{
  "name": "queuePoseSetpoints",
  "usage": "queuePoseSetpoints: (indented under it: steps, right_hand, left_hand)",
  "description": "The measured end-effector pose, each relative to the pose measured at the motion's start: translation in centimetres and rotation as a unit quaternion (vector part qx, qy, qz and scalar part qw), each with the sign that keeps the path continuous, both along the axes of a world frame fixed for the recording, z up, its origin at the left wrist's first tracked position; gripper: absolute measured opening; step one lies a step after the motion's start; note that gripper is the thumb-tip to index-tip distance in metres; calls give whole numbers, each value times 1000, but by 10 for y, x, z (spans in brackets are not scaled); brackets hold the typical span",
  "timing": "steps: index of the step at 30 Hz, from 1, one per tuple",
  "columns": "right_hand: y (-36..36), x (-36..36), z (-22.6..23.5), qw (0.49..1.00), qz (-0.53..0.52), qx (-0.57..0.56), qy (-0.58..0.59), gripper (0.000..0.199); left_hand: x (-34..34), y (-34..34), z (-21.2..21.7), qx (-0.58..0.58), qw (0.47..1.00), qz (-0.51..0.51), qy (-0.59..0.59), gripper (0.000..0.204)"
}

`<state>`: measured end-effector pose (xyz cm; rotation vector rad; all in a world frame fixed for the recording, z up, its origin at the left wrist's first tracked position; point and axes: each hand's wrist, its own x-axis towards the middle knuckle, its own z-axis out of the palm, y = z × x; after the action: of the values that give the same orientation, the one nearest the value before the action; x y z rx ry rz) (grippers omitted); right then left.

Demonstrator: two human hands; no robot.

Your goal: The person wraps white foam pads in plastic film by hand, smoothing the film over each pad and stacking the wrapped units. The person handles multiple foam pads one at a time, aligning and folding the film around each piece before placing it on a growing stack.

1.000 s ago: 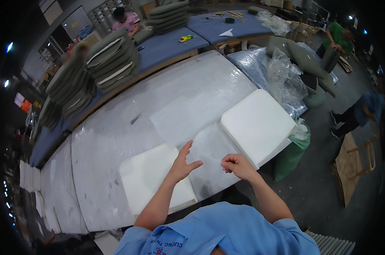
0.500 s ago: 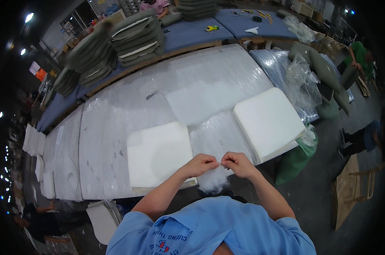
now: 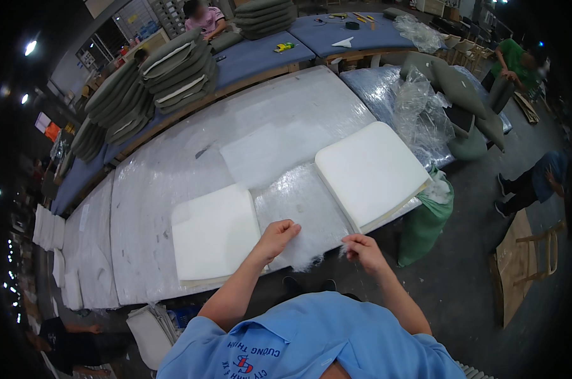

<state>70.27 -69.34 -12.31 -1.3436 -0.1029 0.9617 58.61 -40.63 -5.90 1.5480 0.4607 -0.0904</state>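
Observation:
My left hand (image 3: 278,239) is closed in a pinch at the table's near edge, with a thin piece of white fibre wadding (image 3: 303,256) hanging beside its fingers. A little to the right, my right hand (image 3: 363,251) pinches a small wispy tuft of the same fibre (image 3: 345,250). The hands are apart. Left of them lies a stack of white foam seat pads (image 3: 213,234) with rounded corners. Another stack of white foam pads (image 3: 371,170) lies to the right, beyond my right hand.
Plastic film covers the table (image 3: 166,183). A green sack (image 3: 427,221) with white stuffing hangs at its right edge. Behind stands a blue-topped bench (image 3: 254,60) with stacked grey-green cushions (image 3: 178,69). Crumpled clear plastic (image 3: 422,114) lies at right. Several people are around.
My hands were together over the fibre wadding and have drawn apart, the right one moving right with a small tuft. The view has shifted slightly.

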Motion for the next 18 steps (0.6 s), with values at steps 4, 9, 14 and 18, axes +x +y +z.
queuePoseSetpoints:
  steps: [4,9,14,18]
  right_hand:
    - [26,-19,37,997,41,65,29,18]
    - [53,-20,19,993,119,13,-16,16]
    - [77,-25,-18,979,159,-126,-29,27]
    - [114,-43,-29,964,199,-117,134,42]
  left_hand:
    - [-5,-6,-5,19,1000,-6,15,28]
    - [-17,-11,-11,-33,999,27,24,28]
    - [-54,22,-29,69,993,87,30,28]
    - [-79,59,-31,235,956,171,41,23]
